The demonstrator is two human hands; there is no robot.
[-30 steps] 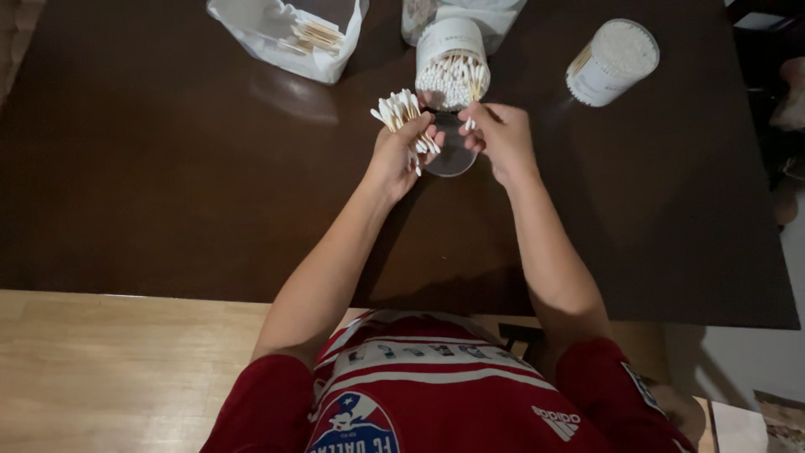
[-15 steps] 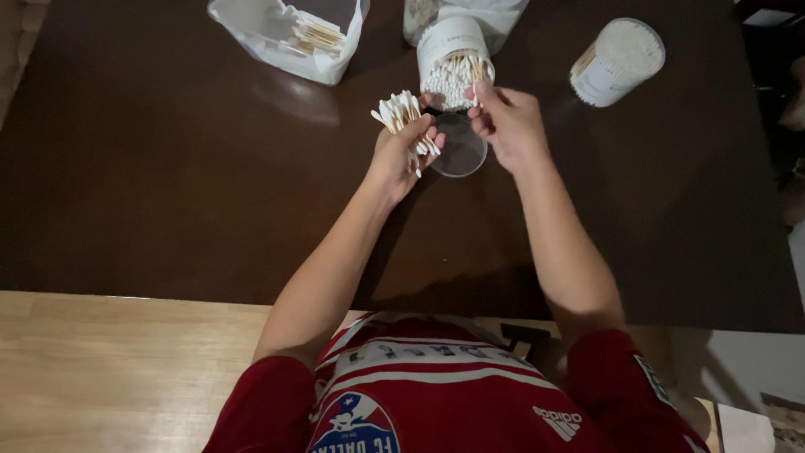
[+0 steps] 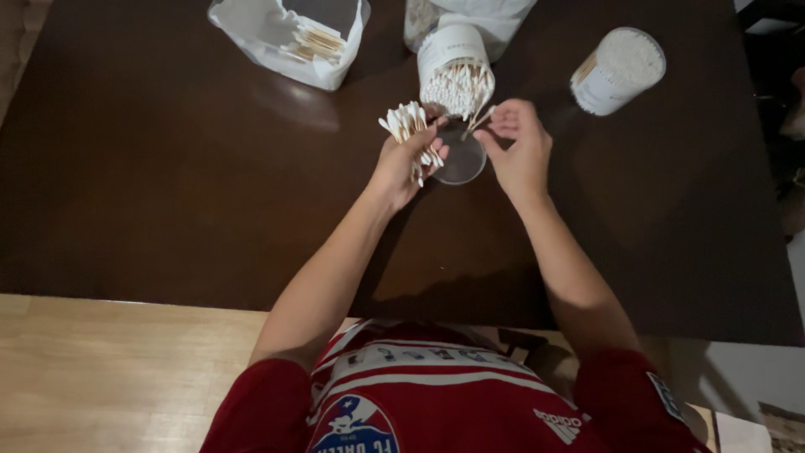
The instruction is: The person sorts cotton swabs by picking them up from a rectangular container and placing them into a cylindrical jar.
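A bunch of cotton swabs (image 3: 411, 134) with pale wooden stems is gripped in the left hand (image 3: 402, 164), fingers wrapped round the middle of the stems so that the white tips fan out above the fist and a few poke out below it. The bunch sits just left of the open swab container (image 3: 454, 71), a round white tub tilted toward the person and packed with swabs, tips facing the camera. The right hand (image 3: 520, 147) is just below and to the right of that container, its fingers curled and pinching a single swab (image 3: 480, 120) whose far end reaches up to the container's mouth. Between the two hands, directly below the container, a clear round lid (image 3: 461, 159) lies flat on the dark brown table (image 3: 168, 184); the left hand's fingers overlap its left edge. Well to the right of the open container stands a second full container (image 3: 616, 71), also tilted, its top a dense white field of swab tips. To the left of the open container lies a white plastic bag (image 3: 285, 38) with more wooden-stemmed swabs showing inside.
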